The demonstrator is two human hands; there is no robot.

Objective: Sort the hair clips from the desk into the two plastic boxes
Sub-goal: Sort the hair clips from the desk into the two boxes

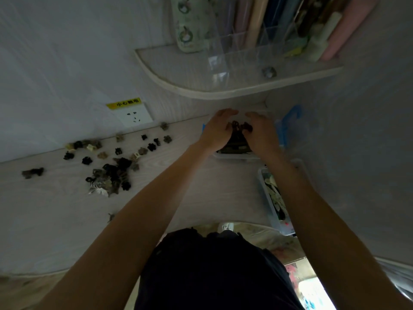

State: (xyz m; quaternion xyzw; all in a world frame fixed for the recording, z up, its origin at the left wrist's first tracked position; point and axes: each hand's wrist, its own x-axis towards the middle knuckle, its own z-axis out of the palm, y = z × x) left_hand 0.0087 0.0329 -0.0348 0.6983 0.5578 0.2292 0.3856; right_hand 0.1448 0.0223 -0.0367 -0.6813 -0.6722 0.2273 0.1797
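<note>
Both my hands are over the far plastic box (232, 155), which holds dark hair clips. My left hand (218, 130) and my right hand (260, 130) cup a bunch of black clips (239, 126) between them, fingers curled round it. A second clear box (263, 189) with pale and dark clips stands nearer, under my right forearm. Several small black, brown and cream claw clips (111, 168) lie scattered on the pale wooden desk (55, 220) to the left.
A wall socket (134, 116) with a yellow label sits behind the clips. A curved shelf (223, 86) overhangs the far box, bearing a clear organiser (245, 41) with rolls. A blue lid (290, 121) leans at the right wall. One stray clip (111, 217) lies near the desk's front edge.
</note>
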